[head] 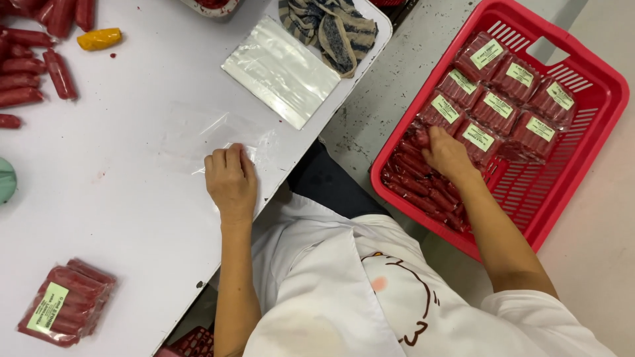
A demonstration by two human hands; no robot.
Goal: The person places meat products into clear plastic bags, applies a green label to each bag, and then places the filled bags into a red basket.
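The white flat worktop is filling the left half of the view, and the red slotted plastic basket is sitting on the grey floor at 3 o'clock, well apart from it. Sealed clear packs of red sausages with pale green labels are lying in rows in the basket's upper part, with unlabelled packs below them at 4 o'clock. The right hand is pressing down on a sealed pack in the basket, fingers curled over it; whether it is gripping cannot be told. A stack of clear plastic bags is lying at 12 o'clock, just beside a striped cloth. The left hand is resting on a single clear plastic bag at the worktop's edge, fingers bent and closed, knuckles down. One labelled sausage pack is lying at 8 o'clock. Loose red sausages are lying at 10 o'clock, near a yellow piece.
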